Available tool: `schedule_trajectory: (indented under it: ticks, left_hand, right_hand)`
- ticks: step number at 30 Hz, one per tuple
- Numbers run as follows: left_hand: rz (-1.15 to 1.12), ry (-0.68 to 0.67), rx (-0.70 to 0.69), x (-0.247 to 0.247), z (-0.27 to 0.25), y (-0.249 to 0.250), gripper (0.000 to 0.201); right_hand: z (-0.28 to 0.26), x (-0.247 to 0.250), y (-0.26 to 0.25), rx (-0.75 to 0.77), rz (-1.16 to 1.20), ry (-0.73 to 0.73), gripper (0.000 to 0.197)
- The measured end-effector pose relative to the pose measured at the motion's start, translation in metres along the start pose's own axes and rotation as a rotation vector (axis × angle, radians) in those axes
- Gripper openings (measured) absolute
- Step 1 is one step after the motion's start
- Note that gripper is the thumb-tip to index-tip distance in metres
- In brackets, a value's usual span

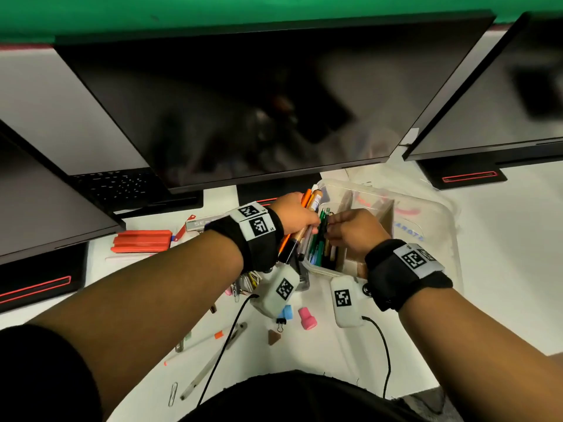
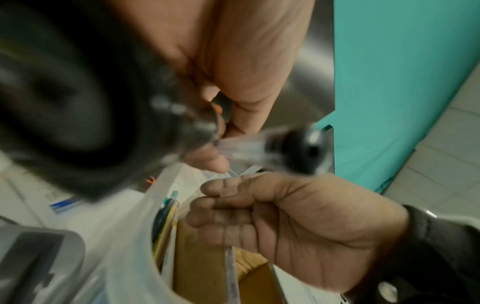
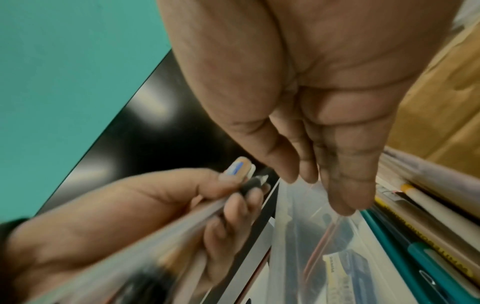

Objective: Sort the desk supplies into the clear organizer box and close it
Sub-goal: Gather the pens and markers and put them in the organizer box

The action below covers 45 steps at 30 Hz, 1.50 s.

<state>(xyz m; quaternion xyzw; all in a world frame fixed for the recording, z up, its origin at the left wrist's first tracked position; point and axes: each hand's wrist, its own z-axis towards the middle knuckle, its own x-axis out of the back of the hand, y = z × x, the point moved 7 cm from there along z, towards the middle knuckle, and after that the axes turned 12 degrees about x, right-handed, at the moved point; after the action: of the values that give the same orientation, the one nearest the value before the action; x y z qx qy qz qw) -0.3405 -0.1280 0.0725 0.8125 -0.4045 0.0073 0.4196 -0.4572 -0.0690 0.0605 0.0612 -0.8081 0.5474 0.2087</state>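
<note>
My left hand (image 1: pixel 297 216) grips a bundle of pens and markers (image 1: pixel 307 199) upright at the left edge of the clear organizer box (image 1: pixel 438 208). In the right wrist view the left hand (image 3: pixel 130 205) has its fingers wrapped round the bundle (image 3: pixel 182 226). My right hand (image 1: pixel 350 229) reaches into the box's left compartment, where several green and dark pens (image 1: pixel 318 251) stand. Its fingertips (image 3: pixel 337 203) pinch a thin clear pen (image 3: pixel 319 246); that clear pen (image 2: pixel 231 273) hangs below the right hand (image 2: pixel 285 216). Cardboard dividers (image 1: pixel 387 217) split the box. The lid is not in view.
Three dark monitors (image 1: pixel 243 102) overhang the back of the white desk. A red case (image 1: pixel 141 240) and a staple box (image 1: pixel 201 223) lie left. Pink cap (image 1: pixel 307 318), blue cap (image 1: pixel 288 312), binder clip (image 1: pixel 280 324), paper clip (image 1: pixel 173 392) and loose pens (image 1: pixel 213 370) lie near the front edge.
</note>
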Motion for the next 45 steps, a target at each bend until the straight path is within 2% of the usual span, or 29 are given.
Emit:
schedule_trajectory:
  ticks: [2, 5, 9, 13, 16, 20, 23, 26, 28, 31, 36, 39, 42, 45]
  left_hand:
    - [0.072, 0.033, -0.039, -0.008, 0.002, 0.009, 0.014]
    - [0.186, 0.09, -0.077, -0.023, 0.009, 0.017, 0.012]
    - [0.19, 0.197, -0.081, -0.027, 0.018, 0.021, 0.04]
    - [0.08, 0.098, -0.046, -0.028, 0.022, 0.016, 0.047]
    - [-0.044, 0.042, -0.054, -0.021, 0.017, 0.012, 0.053]
    - [-0.204, -0.061, -0.05, -0.005, 0.005, -0.004, 0.048]
    - [-0.187, 0.024, -0.034, 0.029, -0.001, -0.033, 0.038]
    - [-0.098, 0.147, 0.044, 0.069, -0.004, -0.08, 0.028]
    - [0.002, 0.213, 0.095, 0.091, -0.007, -0.11, 0.024]
    - [0.131, 0.286, 0.162, 0.121, -0.019, -0.156, 0.018]
    - [0.241, 0.405, 0.316, 0.16, -0.04, -0.234, 0.013]
    - [0.319, 0.448, 0.433, 0.174, -0.055, -0.266, 0.023]
    - [0.363, 0.524, 0.516, 0.184, -0.065, -0.291, 0.042]
    - [0.353, 0.548, 0.58, 0.185, -0.069, -0.312, 0.05]
  right_hand:
    - [-0.001, -0.002, 0.002, 0.026, -0.033, -0.025, 0.014]
    - [0.002, 0.002, 0.009, 0.049, -0.086, 0.028, 0.017]
    - [0.003, 0.015, 0.008, 0.108, -0.132, 0.119, 0.018]
    - [-0.001, 0.016, 0.002, 0.143, -0.155, 0.111, 0.022]
    - [-0.002, 0.004, -0.004, 0.185, -0.313, 0.014, 0.024]
    - [-0.004, -0.007, -0.006, 0.194, -0.476, -0.043, 0.022]
    - [-0.011, -0.012, -0.02, 0.237, -0.395, 0.066, 0.022]
    - [-0.022, -0.038, -0.052, 0.403, -0.348, 0.111, 0.017]
    - [-0.026, -0.067, -0.067, 0.485, -0.387, 0.017, 0.015]
    - [-0.03, -0.129, -0.067, 0.527, -0.494, -0.239, 0.017]
    - [-0.036, -0.212, -0.027, 0.495, -0.744, -0.519, 0.021]
    - [-0.032, -0.241, -0.009, 0.48, -0.826, -0.562, 0.028]
    - [-0.019, -0.257, -0.008, 0.461, -0.868, -0.508, 0.034]
    - [-0.008, -0.266, -0.011, 0.425, -0.911, -0.441, 0.032]
